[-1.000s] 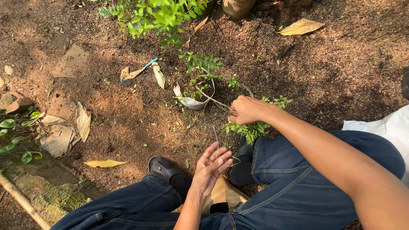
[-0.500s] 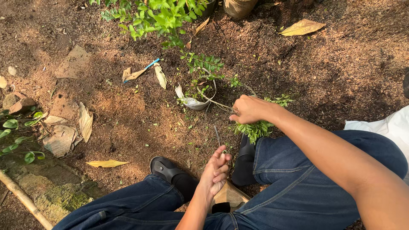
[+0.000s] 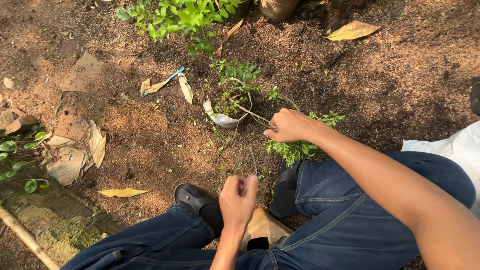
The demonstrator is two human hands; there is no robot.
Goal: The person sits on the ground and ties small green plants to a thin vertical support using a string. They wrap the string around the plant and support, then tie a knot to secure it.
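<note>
My right hand is closed around a bundle of thin woody plant stems that run left toward a small white planting bag in the soil. Green leafy sprigs hang below this hand. My left hand is lower, between my knees, with its fingertips pinched together on a thin grey strand that rises toward the stems. I am crouched in blue jeans and dark shoes.
Brown soil with dry leaves lies all around. A leafy green shrub stands at the top. Flat stones and small creeping plants are at the left, and a white cloth or bag at the right edge.
My left hand, open with spread fingers a second ago, has closed into a pinch on the thin strand and dropped slightly. My right hand keeps its hold on the stems.
</note>
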